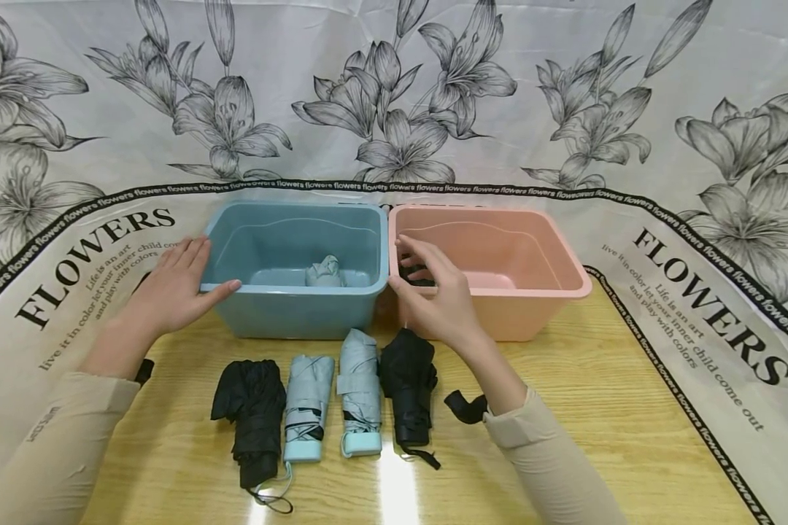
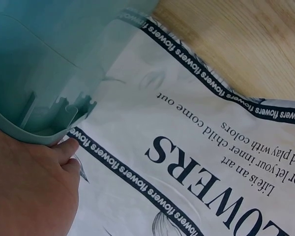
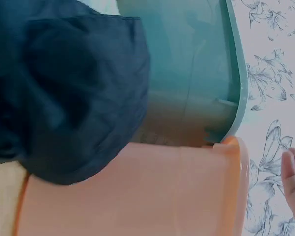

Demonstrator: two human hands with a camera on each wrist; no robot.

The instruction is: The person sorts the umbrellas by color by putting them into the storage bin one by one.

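My left hand (image 1: 174, 288) rests at the left front corner of the blue bin (image 1: 302, 290), fingers extended and thumb lying on the front rim. In the left wrist view, that hand (image 2: 34, 182) touches the bin's rim. My right hand (image 1: 436, 295) is over the left end of the pink bin (image 1: 532, 294), thumb and fingers apart. Behind it in the bin shows a black bundle (image 1: 415, 271), mostly hidden. The right wrist view has the straight fingers (image 3: 294, 179) at its right edge. A light blue folded umbrella (image 1: 325, 272) lies inside the blue bin.
On the wooden table (image 1: 630, 437) before the bins lie a black folded umbrella (image 1: 259, 415), a light blue one (image 1: 308, 401), another light blue umbrella (image 1: 360, 390) and another black umbrella (image 1: 408, 386). A flower-printed cloth (image 1: 532, 146) hangs behind the bins.
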